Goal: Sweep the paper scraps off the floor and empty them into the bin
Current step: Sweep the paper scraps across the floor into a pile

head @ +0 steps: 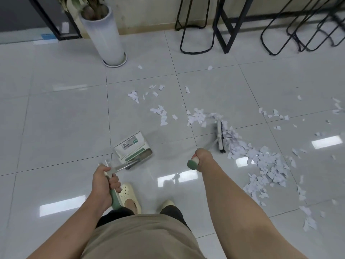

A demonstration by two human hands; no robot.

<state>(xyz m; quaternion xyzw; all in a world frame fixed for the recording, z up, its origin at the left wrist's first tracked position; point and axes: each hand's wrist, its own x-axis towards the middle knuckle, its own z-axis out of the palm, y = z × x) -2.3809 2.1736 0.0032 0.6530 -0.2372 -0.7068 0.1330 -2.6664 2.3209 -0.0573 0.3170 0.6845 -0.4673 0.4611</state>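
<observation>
Glossy tiled floor (56, 113) strewn with paper scraps (261, 161), left hand (104, 186) gripping dustpan (133, 148) handle, right hand (202, 158) gripping broom (220, 136) handle.

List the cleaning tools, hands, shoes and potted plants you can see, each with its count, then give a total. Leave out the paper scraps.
Cleaning tools: 2, the dustpan and the broom
Hands: 2, the left hand on the dustpan handle, the right hand on the broom handle
Shoes: 2, and
Potted plants: 1
Total: 7
</observation>
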